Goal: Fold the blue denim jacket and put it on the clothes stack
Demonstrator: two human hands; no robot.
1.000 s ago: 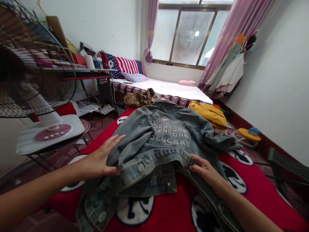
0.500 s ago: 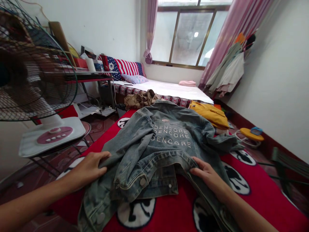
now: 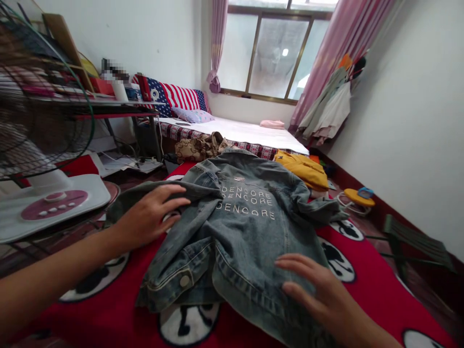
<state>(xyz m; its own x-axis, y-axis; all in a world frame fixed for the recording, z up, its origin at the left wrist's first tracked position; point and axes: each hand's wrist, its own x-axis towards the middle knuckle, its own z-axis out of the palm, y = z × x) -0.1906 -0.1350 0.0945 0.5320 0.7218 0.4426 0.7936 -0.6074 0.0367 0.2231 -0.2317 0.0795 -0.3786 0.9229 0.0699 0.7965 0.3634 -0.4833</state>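
Lying back-up on the red blanket (image 3: 391, 299), the denim jacket (image 3: 250, 246) points its collar toward the bed (image 3: 250, 131). Left hand (image 3: 148, 215) is at the outstretched sleeve (image 3: 126, 197), fingers spread; contact cannot be told. Right hand (image 3: 319, 290) is at the lower back, thumb and fingers wide; contact unclear. Yellow garment (image 3: 302, 170) sits near the right shoulder.

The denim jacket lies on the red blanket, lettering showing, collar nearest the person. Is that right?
Not quite: the head view shows the collar at the far end, toward the bed. The denim jacket does lie on the red blanket, lettering showing.
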